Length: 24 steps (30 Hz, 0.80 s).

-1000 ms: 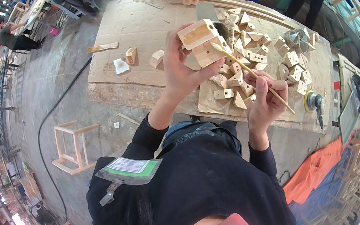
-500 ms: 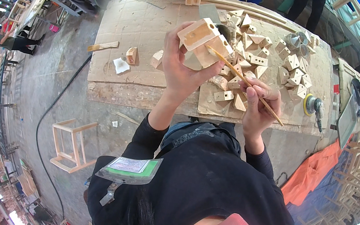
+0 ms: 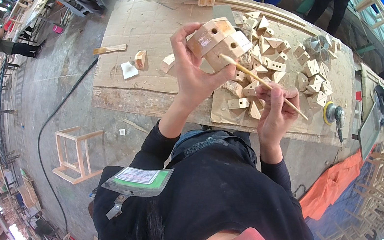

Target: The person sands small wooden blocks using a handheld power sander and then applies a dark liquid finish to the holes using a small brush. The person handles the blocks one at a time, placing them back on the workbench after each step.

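Raised higher, wooden block [image 3: 217,42] sits in left hand [image 3: 194,73] fingers [image 3: 179,43].

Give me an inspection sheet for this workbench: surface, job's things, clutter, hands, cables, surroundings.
Surface: wooden workbench, pale, scuffed top with a cardboard sheet under the parts.
Job's things: wooden block with round holes, raised above the bench; thin wooden stick, its tip at the block's face.
Clutter: pile of small wooden pieces on the right half; a few loose offcuts and a white scrap on the left; orange-disc sander at the right edge.
Hands: left hand grips the block from below; right hand pinches the stick.
Cables: black cable runs across the floor on the left.
Surroundings: small wooden stool frame on the floor; orange cloth; other people beyond the bench.
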Each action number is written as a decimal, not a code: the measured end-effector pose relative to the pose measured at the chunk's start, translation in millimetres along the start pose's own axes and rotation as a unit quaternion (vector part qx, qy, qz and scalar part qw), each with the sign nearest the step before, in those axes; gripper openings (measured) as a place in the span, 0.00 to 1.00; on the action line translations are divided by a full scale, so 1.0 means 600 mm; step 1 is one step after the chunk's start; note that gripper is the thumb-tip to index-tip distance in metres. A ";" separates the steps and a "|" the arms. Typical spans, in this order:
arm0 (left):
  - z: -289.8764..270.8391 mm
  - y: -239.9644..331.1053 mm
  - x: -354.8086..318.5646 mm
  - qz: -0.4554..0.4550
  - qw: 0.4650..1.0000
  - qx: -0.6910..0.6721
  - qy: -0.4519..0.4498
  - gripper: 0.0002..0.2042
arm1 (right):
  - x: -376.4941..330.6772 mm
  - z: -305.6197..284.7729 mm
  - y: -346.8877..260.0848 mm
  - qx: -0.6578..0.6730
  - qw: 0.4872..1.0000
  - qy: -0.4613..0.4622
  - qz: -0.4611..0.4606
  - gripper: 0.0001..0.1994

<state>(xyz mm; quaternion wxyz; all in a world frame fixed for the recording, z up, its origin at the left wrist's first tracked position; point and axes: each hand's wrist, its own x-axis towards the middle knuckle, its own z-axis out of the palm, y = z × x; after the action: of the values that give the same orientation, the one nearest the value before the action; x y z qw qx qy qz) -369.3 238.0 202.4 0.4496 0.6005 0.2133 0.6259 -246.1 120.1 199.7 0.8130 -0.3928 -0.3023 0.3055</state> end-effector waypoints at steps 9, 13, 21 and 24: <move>-0.020 -0.015 0.000 0.091 0.968 0.235 0.001 0.38 | 0.023 0.005 0.000 -0.031 0.998 0.060 -0.019 0.07; -0.018 -0.014 -0.005 0.092 0.973 0.209 0.026 0.38 | 0.025 0.003 0.009 -0.040 0.998 0.048 -0.032 0.07; -0.022 -0.012 -0.009 0.078 0.977 0.195 0.047 0.39 | 0.027 0.007 0.010 -0.032 0.998 0.035 -0.053 0.06; -0.022 -0.011 -0.008 0.085 0.976 0.196 0.048 0.38 | 0.024 0.007 0.010 -0.055 0.996 0.017 -0.072 0.06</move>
<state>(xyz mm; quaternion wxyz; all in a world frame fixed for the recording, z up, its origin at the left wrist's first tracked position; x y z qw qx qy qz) -380.5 241.0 191.8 0.2575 0.6620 0.3017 0.6360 -241.6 135.7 200.6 0.8152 -0.4191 -0.3324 0.2220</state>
